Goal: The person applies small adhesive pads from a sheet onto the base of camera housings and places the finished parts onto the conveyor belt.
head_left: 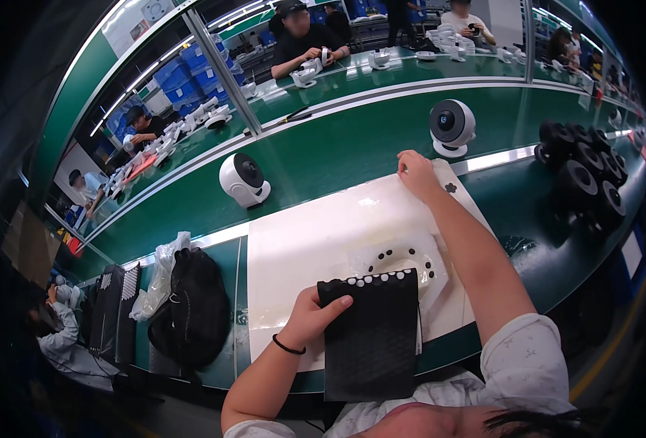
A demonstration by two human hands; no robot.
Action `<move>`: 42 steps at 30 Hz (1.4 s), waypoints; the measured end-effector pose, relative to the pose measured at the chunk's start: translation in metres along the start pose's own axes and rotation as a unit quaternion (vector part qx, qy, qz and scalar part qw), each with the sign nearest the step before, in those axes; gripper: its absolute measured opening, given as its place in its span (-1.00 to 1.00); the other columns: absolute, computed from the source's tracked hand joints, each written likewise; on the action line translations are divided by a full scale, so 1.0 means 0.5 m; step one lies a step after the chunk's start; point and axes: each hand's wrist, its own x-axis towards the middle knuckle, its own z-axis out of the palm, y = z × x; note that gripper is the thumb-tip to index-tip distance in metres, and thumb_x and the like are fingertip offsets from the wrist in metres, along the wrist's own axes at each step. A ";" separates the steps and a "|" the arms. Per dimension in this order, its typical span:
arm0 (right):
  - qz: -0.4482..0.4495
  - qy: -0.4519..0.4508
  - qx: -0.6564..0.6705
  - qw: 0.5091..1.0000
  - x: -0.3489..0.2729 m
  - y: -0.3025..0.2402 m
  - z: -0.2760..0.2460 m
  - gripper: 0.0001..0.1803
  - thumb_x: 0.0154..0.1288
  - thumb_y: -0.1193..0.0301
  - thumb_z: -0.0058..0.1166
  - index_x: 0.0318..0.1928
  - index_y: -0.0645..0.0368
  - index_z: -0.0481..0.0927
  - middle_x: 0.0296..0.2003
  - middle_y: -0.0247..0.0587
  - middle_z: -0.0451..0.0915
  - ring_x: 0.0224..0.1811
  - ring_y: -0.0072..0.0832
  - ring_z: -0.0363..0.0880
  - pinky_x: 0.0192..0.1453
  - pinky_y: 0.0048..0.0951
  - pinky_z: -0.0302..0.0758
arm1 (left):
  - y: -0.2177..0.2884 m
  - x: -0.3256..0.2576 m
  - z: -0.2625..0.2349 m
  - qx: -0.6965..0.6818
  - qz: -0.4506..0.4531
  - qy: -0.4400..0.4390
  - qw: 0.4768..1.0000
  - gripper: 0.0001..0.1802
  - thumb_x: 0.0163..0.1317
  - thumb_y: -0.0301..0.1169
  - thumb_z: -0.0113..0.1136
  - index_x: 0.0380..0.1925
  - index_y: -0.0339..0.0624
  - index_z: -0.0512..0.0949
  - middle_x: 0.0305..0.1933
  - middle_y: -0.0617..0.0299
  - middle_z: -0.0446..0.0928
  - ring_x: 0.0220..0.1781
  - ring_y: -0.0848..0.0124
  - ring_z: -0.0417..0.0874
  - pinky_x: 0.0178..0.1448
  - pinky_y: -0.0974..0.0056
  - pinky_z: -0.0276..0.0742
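Observation:
My left hand grips a black sheet by its left edge, the thumb lying on top. A row of round white spots and dark pads runs along the sheet's upper edge. My right hand is stretched to the far edge of the white mat, its fingers bent together; whatever they may hold is too small to make out. Just beyond it stands a white camera with a round black front. Partly under the sheet lies a clear plastic piece with several small black dots.
Another white camera stands beyond the mat's far left corner. A black bag and clear plastic wrap lie to the left, beside black sheets. Black round parts are piled at right. People work across the conveyor.

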 end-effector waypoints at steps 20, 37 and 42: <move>-0.008 0.012 -0.015 1.000 0.004 0.006 -0.005 -0.83 -0.17 0.62 0.09 -0.64 0.23 0.34 -0.23 -0.13 0.49 -0.24 -0.21 0.48 -0.20 -0.33 0.43 | -0.019 0.010 -0.007 0.048 0.016 0.013 0.999 -0.70 0.11 -0.33 0.18 -0.24 -0.34 0.49 -0.35 0.31 0.54 -0.28 0.58 0.48 -0.16 0.44 0.41; 0.043 -0.077 0.029 0.996 0.006 -0.011 -0.013 -0.89 -0.07 0.71 -0.11 -0.57 0.25 0.35 -0.26 -0.12 0.48 -0.19 -0.22 0.42 -0.12 -0.42 0.38 | -0.018 0.010 -0.010 0.032 0.007 -0.028 0.999 -0.67 0.12 -0.31 0.17 -0.21 -0.35 0.48 -0.33 0.27 0.54 -0.27 0.57 0.48 -0.15 0.44 0.40; 0.016 -0.039 0.036 0.998 -0.001 -0.020 -0.002 -0.88 -0.10 0.71 -0.09 -0.53 0.24 0.35 -0.22 -0.11 0.46 -0.17 -0.20 0.41 -0.08 -0.42 0.37 | -0.019 0.006 -0.013 0.034 0.006 -0.022 0.999 -0.68 0.12 -0.31 0.17 -0.23 -0.35 0.49 -0.35 0.29 0.54 -0.29 0.59 0.48 -0.17 0.45 0.40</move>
